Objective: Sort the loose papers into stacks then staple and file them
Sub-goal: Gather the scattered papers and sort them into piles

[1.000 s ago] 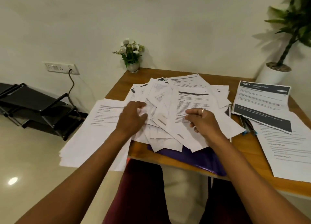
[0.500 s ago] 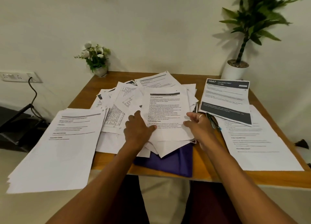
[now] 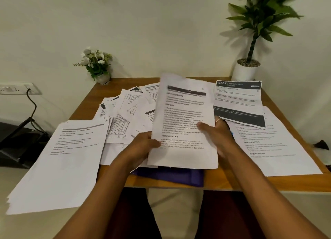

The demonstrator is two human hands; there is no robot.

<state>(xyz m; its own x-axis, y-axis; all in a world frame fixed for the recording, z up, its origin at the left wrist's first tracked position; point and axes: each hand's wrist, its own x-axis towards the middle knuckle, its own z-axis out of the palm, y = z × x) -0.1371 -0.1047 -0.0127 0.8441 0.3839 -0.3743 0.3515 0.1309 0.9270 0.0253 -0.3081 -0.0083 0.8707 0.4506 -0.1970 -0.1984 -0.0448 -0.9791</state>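
My wooden table stood against a plain pale wall, white flowers in a small pot at its far left, a tall potted plant far right, and a socket, cable and black rack left.

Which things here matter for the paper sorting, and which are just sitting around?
Job: held papers, left hand, right hand, loose pile, left stack, right stack, purple folder.
Lying about: flower vase, potted plant, wall socket.

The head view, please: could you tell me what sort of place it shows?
Likely a small office or home desk: a wooden table covered in papers, a potted plant, a wall socket.
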